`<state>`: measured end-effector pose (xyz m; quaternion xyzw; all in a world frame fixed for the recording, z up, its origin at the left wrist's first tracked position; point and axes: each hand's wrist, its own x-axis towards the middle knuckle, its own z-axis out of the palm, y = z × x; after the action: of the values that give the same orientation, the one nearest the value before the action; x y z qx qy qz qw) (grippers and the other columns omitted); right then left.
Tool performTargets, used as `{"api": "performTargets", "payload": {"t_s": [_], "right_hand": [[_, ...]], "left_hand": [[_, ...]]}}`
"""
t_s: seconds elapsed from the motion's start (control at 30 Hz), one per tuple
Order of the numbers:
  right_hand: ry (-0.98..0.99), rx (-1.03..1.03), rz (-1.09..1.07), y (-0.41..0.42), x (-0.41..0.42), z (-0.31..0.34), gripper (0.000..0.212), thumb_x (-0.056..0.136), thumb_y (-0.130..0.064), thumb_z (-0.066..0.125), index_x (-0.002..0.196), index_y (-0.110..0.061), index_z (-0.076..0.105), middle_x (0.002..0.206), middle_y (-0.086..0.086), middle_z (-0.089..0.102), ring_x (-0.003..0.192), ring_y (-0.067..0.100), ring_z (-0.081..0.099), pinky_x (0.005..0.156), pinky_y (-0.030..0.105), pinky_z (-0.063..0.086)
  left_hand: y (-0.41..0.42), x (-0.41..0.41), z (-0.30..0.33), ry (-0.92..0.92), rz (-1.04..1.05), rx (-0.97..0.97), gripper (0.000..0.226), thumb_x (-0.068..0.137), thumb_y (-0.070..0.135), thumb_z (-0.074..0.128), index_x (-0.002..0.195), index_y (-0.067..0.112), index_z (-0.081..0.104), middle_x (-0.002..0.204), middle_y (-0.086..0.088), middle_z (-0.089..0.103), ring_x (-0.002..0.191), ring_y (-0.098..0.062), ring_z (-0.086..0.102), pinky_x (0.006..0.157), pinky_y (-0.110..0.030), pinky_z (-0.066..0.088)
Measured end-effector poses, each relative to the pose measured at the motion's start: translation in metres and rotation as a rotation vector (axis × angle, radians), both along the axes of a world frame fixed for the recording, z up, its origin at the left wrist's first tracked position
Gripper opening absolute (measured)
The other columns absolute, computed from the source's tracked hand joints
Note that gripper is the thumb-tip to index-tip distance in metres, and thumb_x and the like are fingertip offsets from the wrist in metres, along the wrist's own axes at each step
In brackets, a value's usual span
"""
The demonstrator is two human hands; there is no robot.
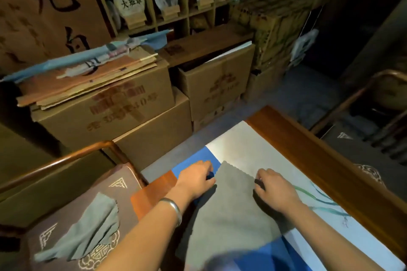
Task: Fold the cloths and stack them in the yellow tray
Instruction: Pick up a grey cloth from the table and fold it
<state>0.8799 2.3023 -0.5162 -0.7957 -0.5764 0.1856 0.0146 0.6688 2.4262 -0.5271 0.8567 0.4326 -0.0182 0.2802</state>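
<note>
Both hands rest on the grey cloth (229, 209) spread flat on the worktop (246, 145): the left hand (195, 179) and right hand (275, 189) each pinch a far corner with curled fingers. It looks light, limp and non-slip, so corners are the best hold. No yellow tray is visible.

1. The desk (308, 138) has a reddish wood rim around a white top.
2. A blue cloth (193, 160) lies flat on the desk at its left edge, over both white top and wood rim.
3. A grey cloth (231, 209) with a scalloped edge lies spread on the desk, overlapping the blue cloth.
4. Green and blue painted lines (319, 200) mark the white top to the right of the grey cloth.
5. More blue (275, 253) shows at the grey cloth's near edge.
</note>
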Motion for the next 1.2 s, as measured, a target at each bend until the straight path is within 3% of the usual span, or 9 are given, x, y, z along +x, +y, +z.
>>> {"api": "performTargets", "payload": {"t_s": [0.17,0.33,0.4,0.5,0.67,0.77,0.87,1.03,1.2], "right_hand": [[-0.036,-0.111,-0.057,0.011,0.017,-0.032,0.032,0.089,-0.050,0.051,0.109,-0.025,0.051,0.111,0.000,0.058,0.093,0.015,0.059,0.085,0.030,0.055],[0.041,-0.124,-0.162,0.009,0.023,-0.057,0.041,0.084,-0.052,0.057,0.115,-0.030,0.043,0.119,-0.002,0.052,0.102,0.016,0.056,0.088,0.029,0.052],[0.158,-0.129,-0.213,0.006,0.022,-0.060,0.035,0.085,-0.052,0.056,0.110,-0.034,0.039,0.112,-0.006,0.056,0.094,0.014,0.058,0.083,0.028,0.052],[0.184,-0.145,-0.229,0.000,0.022,-0.062,0.029,0.084,-0.053,0.051,0.100,-0.032,0.039,0.097,-0.007,0.060,0.082,0.012,0.058,0.078,0.032,0.054],[0.143,-0.235,-0.157,-0.018,0.032,-0.052,0.029,0.082,-0.058,0.051,0.100,-0.035,0.050,0.100,-0.007,0.063,0.086,0.012,0.056,0.076,0.028,0.046],[0.150,-0.294,-0.102,-0.037,0.038,-0.035,0.023,0.079,-0.046,0.058,0.094,-0.028,0.059,0.096,-0.003,0.065,0.087,0.016,0.058,0.078,0.033,0.050],[0.220,-0.305,-0.169,-0.062,0.042,-0.013,0.020,0.080,-0.034,0.063,0.098,-0.024,0.066,0.097,-0.002,0.067,0.088,0.015,0.060,0.080,0.029,0.052],[0.326,-0.192,-0.314,-0.108,0.038,0.036,0.015,0.087,-0.032,0.063,0.099,-0.024,0.062,0.095,-0.005,0.065,0.086,0.008,0.060,0.075,0.022,0.051],[0.341,-0.039,-0.455,-0.155,0.030,0.095,0.017,0.084,-0.034,0.068,0.088,-0.018,0.068,0.086,0.004,0.069,0.079,0.015,0.063,0.074,0.039,0.050]], "left_hand": [[0.019,0.048,-0.031,-0.022,-0.120,-0.041,0.036,0.086,0.038,0.061,0.114,0.015,0.057,0.117,-0.006,0.056,0.110,-0.026,0.052,0.088,-0.040,0.049],[0.024,0.069,-0.059,0.021,-0.310,0.069,0.059,0.085,0.041,0.060,0.138,0.021,0.042,0.136,-0.002,0.043,0.123,-0.025,0.040,0.095,-0.036,0.042],[0.026,0.071,-0.063,0.023,-0.328,0.054,0.053,0.087,0.040,0.058,0.134,0.020,0.043,0.127,-0.005,0.049,0.115,-0.027,0.046,0.090,-0.037,0.042],[0.028,0.070,-0.062,-0.003,-0.357,-0.038,0.031,0.090,0.038,0.055,0.107,0.011,0.051,0.100,-0.009,0.059,0.095,-0.030,0.055,0.075,-0.039,0.044],[0.033,0.051,-0.051,-0.165,-0.309,-0.240,0.034,0.093,0.038,0.054,0.089,0.004,0.053,0.082,-0.014,0.058,0.076,-0.027,0.054,0.069,-0.041,0.043],[0.039,0.035,-0.041,-0.204,-0.326,-0.309,0.036,0.092,0.040,0.055,0.085,0.005,0.051,0.075,-0.013,0.051,0.067,-0.017,0.044,0.065,-0.036,0.039],[0.042,0.021,-0.024,-0.239,-0.323,-0.394,0.028,0.092,0.040,0.057,0.091,0.012,0.061,0.083,-0.008,0.062,0.073,-0.015,0.054,0.071,-0.034,0.045],[0.034,0.013,0.011,-0.316,-0.333,-0.543,0.020,0.093,0.036,0.058,0.100,0.019,0.068,0.099,0.003,0.071,0.093,-0.011,0.065,0.085,-0.029,0.052],[0.010,0.028,0.052,-0.406,-0.371,-0.608,0.014,0.094,0.032,0.057,0.090,0.031,0.070,0.091,0.016,0.070,0.087,0.000,0.064,0.074,-0.011,0.045]]}}
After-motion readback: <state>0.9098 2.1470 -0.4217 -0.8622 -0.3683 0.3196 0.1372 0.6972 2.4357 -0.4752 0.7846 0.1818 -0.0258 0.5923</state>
